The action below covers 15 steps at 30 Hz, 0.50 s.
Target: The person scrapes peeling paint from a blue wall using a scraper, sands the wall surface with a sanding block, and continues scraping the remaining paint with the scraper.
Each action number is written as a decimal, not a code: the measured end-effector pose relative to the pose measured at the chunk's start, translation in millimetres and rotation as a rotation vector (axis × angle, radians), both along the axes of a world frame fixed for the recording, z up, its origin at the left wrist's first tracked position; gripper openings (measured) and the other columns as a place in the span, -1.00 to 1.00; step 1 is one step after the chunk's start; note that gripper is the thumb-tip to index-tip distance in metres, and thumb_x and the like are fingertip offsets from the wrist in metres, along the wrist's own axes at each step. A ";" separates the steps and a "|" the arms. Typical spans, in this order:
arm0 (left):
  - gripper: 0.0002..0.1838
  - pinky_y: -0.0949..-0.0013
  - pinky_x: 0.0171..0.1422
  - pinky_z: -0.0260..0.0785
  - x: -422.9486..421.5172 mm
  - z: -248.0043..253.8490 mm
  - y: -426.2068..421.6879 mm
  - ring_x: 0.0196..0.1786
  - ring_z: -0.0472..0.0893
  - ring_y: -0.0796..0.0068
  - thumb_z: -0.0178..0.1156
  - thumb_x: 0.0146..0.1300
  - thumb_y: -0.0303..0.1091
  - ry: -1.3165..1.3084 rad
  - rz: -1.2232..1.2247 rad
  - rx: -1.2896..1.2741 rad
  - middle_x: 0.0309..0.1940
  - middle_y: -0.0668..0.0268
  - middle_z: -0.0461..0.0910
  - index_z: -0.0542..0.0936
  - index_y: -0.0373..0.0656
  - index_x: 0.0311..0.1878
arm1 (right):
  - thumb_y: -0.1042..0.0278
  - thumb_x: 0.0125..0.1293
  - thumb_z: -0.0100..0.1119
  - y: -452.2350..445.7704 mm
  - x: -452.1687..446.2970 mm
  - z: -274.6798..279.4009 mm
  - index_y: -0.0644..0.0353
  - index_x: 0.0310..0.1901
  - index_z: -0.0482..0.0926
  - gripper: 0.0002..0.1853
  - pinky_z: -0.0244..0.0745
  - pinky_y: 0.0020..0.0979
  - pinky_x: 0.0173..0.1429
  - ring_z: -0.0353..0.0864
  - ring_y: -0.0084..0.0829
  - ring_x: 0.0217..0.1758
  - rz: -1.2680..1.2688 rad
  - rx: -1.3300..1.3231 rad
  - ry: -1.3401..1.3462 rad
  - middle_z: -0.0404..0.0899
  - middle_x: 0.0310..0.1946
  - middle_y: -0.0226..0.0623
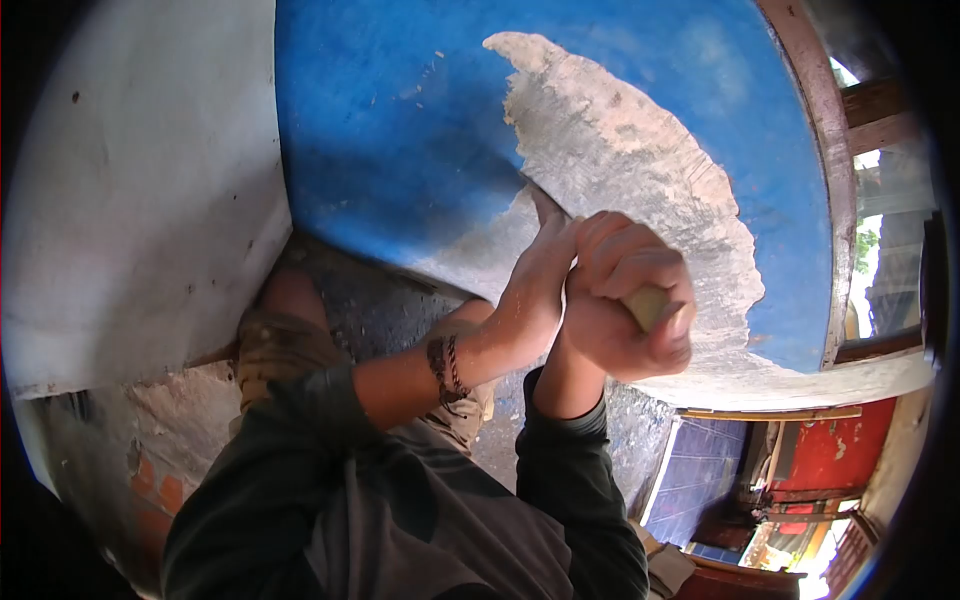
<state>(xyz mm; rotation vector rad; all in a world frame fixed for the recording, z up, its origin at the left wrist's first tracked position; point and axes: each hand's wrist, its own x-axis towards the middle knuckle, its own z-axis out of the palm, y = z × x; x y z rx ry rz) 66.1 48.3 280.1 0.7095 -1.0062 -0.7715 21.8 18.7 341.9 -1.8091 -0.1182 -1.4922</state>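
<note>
My right hand (635, 295) is wrapped in a fist round the yellowish handle (650, 305) of a scraper, with the handle's end showing beside my thumb. The scraper's dark blade (548, 196) lies against the wall, at the border between blue paint (400, 130) and a bare, greyish-white patch (630, 150). Close by, my left hand (532, 285), with a dark braided bracelet at the wrist, presses on the blade end of the scraper. Most of the left fingers are hidden behind the blade and my right hand.
A white wall (160, 190) meets the blue one in a corner on the left. Speckled floor (385, 310) shows around my legs. On the right are a window frame (830, 160), blue tiles (697, 470) and a red panel (835, 445). Exposed brick (160, 490) appears low on the left.
</note>
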 end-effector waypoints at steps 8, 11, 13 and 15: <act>-0.68 0.37 0.13 0.29 7.9 4.5 10.8 0.02 0.45 0.38 -0.21 0.34 -0.36 0.166 -0.022 -0.003 -0.06 0.22 0.44 0.42 -0.25 0.05 | 0.03 0.22 -0.19 -2.7 7.8 -9.2 0.32 -0.60 0.32 -0.53 0.16 -0.33 -0.54 0.25 -0.37 -0.68 -0.051 -0.025 -0.015 0.35 -0.66 -0.15; -0.76 0.34 0.02 0.34 0.0 11.9 4.1 -0.10 0.50 0.34 -0.19 0.30 -0.44 0.270 0.051 -0.034 -0.22 0.14 0.48 0.46 -0.30 -0.11 | 0.05 0.21 -0.21 -4.7 12.7 -6.4 0.31 -0.61 0.31 -0.55 0.20 -0.31 -0.51 0.26 -0.36 -0.67 -0.312 -0.362 -0.159 0.34 -0.66 -0.16; -0.78 0.35 -0.02 0.35 5.2 23.3 1.4 -0.14 0.49 0.36 -0.17 0.29 -0.44 -0.020 0.268 -0.191 -0.25 0.13 0.48 0.47 -0.29 -0.18 | 0.11 0.24 -0.20 7.4 3.2 22.6 0.32 -0.56 0.33 -0.59 0.23 -0.41 -0.54 0.27 -0.37 -0.69 0.094 -0.128 -0.073 0.32 -0.66 -0.16; -0.81 0.33 -0.06 0.35 7.4 35.6 8.9 -0.15 0.50 0.35 -0.14 0.26 -0.47 -0.016 0.289 0.006 -0.28 0.11 0.47 0.48 -0.27 -0.23 | 0.12 0.26 -0.15 -8.2 15.0 7.1 0.33 -0.54 0.34 -0.60 0.17 -0.45 -0.57 0.25 -0.40 -0.69 -0.056 -0.205 -0.178 0.31 -0.68 -0.17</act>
